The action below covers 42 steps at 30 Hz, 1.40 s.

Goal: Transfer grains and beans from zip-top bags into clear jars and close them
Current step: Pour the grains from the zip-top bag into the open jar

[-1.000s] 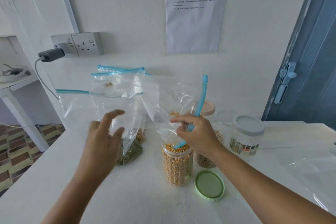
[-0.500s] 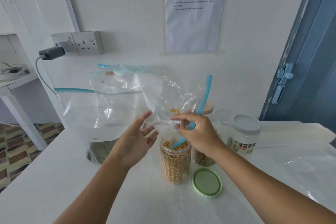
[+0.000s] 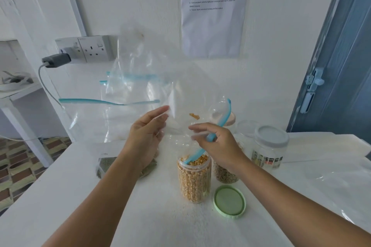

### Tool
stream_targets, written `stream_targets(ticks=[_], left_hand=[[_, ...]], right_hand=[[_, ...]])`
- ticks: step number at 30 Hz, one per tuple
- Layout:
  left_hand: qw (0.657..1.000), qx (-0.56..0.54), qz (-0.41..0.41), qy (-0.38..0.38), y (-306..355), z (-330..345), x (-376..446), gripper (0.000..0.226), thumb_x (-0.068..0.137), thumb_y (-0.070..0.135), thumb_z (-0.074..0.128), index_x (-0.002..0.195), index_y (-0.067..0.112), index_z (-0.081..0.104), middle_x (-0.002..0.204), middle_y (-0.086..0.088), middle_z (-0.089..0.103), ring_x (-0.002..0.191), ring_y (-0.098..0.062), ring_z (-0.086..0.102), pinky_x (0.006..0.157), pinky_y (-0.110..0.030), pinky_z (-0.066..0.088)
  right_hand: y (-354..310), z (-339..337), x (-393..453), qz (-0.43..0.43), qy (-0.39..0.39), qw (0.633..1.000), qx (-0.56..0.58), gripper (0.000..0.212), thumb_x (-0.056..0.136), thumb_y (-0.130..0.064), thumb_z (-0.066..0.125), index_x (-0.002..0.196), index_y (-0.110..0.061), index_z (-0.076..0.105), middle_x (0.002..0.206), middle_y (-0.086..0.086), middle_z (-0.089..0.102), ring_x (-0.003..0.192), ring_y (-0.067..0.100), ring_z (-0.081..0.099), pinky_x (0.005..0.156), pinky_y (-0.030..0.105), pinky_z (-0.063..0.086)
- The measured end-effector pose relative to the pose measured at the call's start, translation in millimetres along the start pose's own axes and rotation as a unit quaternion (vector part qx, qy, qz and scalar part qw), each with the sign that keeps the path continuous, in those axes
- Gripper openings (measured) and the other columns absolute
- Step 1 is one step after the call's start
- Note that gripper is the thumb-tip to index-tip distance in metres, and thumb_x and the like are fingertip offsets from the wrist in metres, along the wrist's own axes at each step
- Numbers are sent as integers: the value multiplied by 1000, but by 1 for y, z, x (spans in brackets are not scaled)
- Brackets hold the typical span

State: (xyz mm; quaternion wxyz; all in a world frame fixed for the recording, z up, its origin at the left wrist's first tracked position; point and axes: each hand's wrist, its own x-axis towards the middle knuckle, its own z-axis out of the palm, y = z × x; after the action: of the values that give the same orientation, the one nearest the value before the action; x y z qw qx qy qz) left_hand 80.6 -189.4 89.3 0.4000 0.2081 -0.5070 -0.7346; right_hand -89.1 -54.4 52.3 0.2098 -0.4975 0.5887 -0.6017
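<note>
Bag upended over the jar, last beans shaking down.

R hand [image 3: 218, 142] pinches the bag [image 3: 160, 78] at its blue zip [image 3: 215, 132], fingers curled round the strip, mouth end dipping into the open jar [image 3: 194, 178] just below the grip. L hand [image 3: 147, 132] has come up since 0.5 s ago, fingers nearly straight, tips on the film beside the R grip; can't tell if it pinches or only steadies. Bag bottom has swung up vs a sec ago, blurred. A few yellow beans [image 3: 194, 116] cling inside, just above the R fingers. Jar looks near full, so pour is about done; lid [image 3: 229, 201] lies below-right of the grip, not yet on. Other bags behind L hand, incl. a green-grain bag [image 3: 105, 166], prob. still to empty.
</note>
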Motion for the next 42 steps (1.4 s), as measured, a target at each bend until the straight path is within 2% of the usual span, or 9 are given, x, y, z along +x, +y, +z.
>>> stream_targets(ticks=[5, 11, 17, 24, 28, 31, 35, 39, 42], left_hand=[[999, -27, 41, -5, 12, 10, 7, 27, 95, 2, 65, 89, 20, 85, 97, -3, 75, 102, -25, 67, 101, -44, 56], [996, -42, 73, 1, 15, 19, 11, 26, 89, -6, 68, 82, 15, 83, 84, -9, 71, 83, -22, 72, 93, -41, 63], [996, -36, 82, -7, 12, 25, 11, 16, 77, 3, 76, 79, 16, 82, 94, -11, 72, 90, -22, 73, 90, -36, 61], [997, -28, 71, 8, 8, 17, 9, 21, 84, 0, 72, 78, 18, 81, 92, -7, 73, 89, -22, 71, 100, -42, 59], [996, -59, 60, 7, 6, 6, 11, 15, 77, 3, 76, 81, 16, 80, 89, -7, 74, 111, -37, 68, 99, -41, 58], [996, -72, 58, 4, 5, 3, 12, 14, 71, 6, 80, 80, 16, 80, 88, -8, 76, 111, -35, 69, 104, -43, 56], [995, -80, 64, -7, 8, 10, 12, 13, 76, 2, 76, 76, 15, 79, 95, -7, 76, 96, -23, 72, 100, -41, 59], [994, -73, 78, -20, 13, 19, 15, 15, 77, 2, 73, 75, 15, 79, 92, -7, 75, 92, -20, 72, 97, -37, 60], [994, -61, 81, -29, 12, 23, 16, 16, 78, 2, 72, 74, 17, 80, 93, -7, 76, 93, -21, 71, 98, -38, 59]], right_hand=[[2, -4, 0, -5, 2, 999, 40, 32, 97, -13, 73, 120, -34, 76, 130, -14, 69, 120, 8, 66, 109, 31, 50], [4, -9, 1, 4, 5, 999, 36, 34, 93, -15, 78, 120, -35, 76, 122, -12, 73, 118, 10, 66, 108, 36, 53], [6, -7, 4, -37, 44, 998, -26, 30, 92, -10, 77, 114, -32, 78, 98, -5, 71, 105, 14, 67, 102, 32, 55], [8, -5, 3, -50, 6, 997, -52, 31, 94, -14, 75, 118, -34, 77, 113, -13, 67, 113, 9, 65, 101, 24, 54], [0, -8, 7, -59, 9, 997, -43, 26, 94, -13, 75, 114, -31, 79, 129, -14, 64, 119, 7, 64, 99, 19, 53], [-4, -11, 9, -70, -7, 996, -52, 23, 95, -9, 73, 111, -26, 79, 122, -14, 69, 115, 1, 65, 94, 12, 50], [5, -8, 8, -74, 17, 996, -51, 22, 95, -11, 74, 107, -29, 80, 110, -11, 71, 114, 8, 66, 99, 23, 54], [11, -7, 8, -63, -27, 997, -44, 35, 90, -16, 80, 116, -39, 78, 131, -14, 63, 130, 5, 55, 110, 26, 48], [15, -7, 8, -53, -41, 997, -37, 41, 92, -10, 77, 119, -41, 75, 126, -20, 59, 119, 13, 64, 102, 32, 56]])
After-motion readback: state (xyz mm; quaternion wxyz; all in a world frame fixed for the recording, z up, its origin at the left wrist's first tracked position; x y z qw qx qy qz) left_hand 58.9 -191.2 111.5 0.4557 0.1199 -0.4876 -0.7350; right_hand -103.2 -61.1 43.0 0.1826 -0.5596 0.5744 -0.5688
